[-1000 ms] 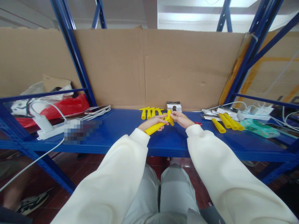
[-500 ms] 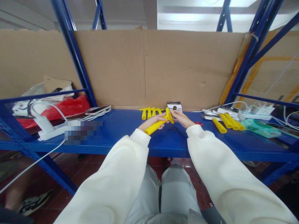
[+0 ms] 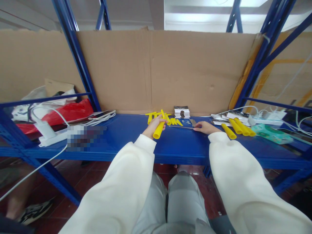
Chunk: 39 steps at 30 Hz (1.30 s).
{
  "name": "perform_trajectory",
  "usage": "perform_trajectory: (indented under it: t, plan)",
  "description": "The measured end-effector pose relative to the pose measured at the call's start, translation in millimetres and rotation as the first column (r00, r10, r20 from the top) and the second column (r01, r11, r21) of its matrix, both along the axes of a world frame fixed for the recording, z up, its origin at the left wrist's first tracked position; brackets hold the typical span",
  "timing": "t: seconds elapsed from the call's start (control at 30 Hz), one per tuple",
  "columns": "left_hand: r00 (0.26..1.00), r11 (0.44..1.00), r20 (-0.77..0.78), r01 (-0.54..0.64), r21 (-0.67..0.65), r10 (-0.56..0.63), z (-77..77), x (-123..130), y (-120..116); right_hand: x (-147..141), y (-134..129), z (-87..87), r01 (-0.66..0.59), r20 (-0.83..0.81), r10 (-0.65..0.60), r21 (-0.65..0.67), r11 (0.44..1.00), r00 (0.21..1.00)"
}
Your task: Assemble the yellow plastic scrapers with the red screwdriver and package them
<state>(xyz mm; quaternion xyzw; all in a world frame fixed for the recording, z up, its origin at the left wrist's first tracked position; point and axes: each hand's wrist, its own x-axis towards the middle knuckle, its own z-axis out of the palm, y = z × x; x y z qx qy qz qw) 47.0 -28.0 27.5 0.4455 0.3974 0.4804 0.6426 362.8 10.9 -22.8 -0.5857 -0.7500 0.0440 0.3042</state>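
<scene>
My left hand (image 3: 154, 126) is wrapped round a yellow tube-handled piece (image 3: 159, 130), its open round end towards me. Its far end reaches a row of yellow T-shaped pieces (image 3: 150, 117). Beyond and right of that hand lie small yellow wedge-like pieces (image 3: 173, 121). My right hand (image 3: 202, 127) is closed at the end of a thin metal-shafted tool (image 3: 181, 127), whose shaft points left, low over the shelf. A small greyish flat piece (image 3: 192, 122) is beside its fingertips. Tiny silvery bits (image 3: 188, 122) lie near a stack of black-and-white packets (image 3: 181, 112).
Several yellow tubes (image 3: 229, 131) and a green packet (image 3: 272, 133) lie on the right of the blue shelf (image 3: 126, 136). White cables and a power strip (image 3: 55, 136) are at the left, near a red bag (image 3: 73, 112). Cardboard (image 3: 180, 71) stands behind.
My left hand has moved slightly left, turning the yellow piece so it points away from me. My right hand has left that piece, moved right and closed on the metal-shafted tool.
</scene>
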Motion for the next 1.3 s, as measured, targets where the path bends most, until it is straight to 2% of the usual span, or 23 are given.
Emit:
perform_trajectory:
  t: [0.1, 0.2, 0.33, 0.5, 0.8, 1.0, 1.3]
  plan:
    - [1.000, 1.000, -0.006, -0.019, 0.013, 0.019, -2.4, -1.4, 3.2, 1.8, -0.9, -0.6, -0.062, -0.025, 0.059, -0.131, 0.989, 0.998]
    - [0.999, 0.998, -0.012, -0.040, 0.041, 0.041, -6.3, -2.8, 7.2, 0.6, -2.0, 2.8, -0.098, 0.006, 0.100, -0.143, 0.985, 0.995]
    - [0.994, 0.996, -0.084, -0.070, 0.052, 0.074, -9.6, -2.4, 8.3, -1.2, -4.2, 6.1, -0.086, 0.038, 0.090, -0.106, 0.991, 0.995]
    - [0.977, 0.991, -0.165, -0.130, 0.020, 0.132, -8.7, 0.7, 4.2, -5.6, -10.7, 8.8, -0.072, -0.007, 0.072, -0.055, 0.996, 0.997]
    - [0.969, 0.994, -0.222, -0.105, 0.006, 0.104, -10.4, -5.3, 1.4, -16.7, -14.8, 12.1, -0.092, -0.144, 0.112, 0.134, 0.987, 0.983]
    - [0.973, 0.996, -0.215, -0.092, -0.005, 0.088, -8.1, -15.2, -1.3, -23.1, -17.0, 11.8, -0.104, -0.164, 0.129, 0.150, 0.983, 0.978]
    - [0.984, 0.999, -0.174, -0.035, -0.014, 0.032, -6.1, -14.4, -2.5, -27.3, -20.2, 13.8, -0.107, -0.137, 0.127, 0.147, 0.983, 0.982]
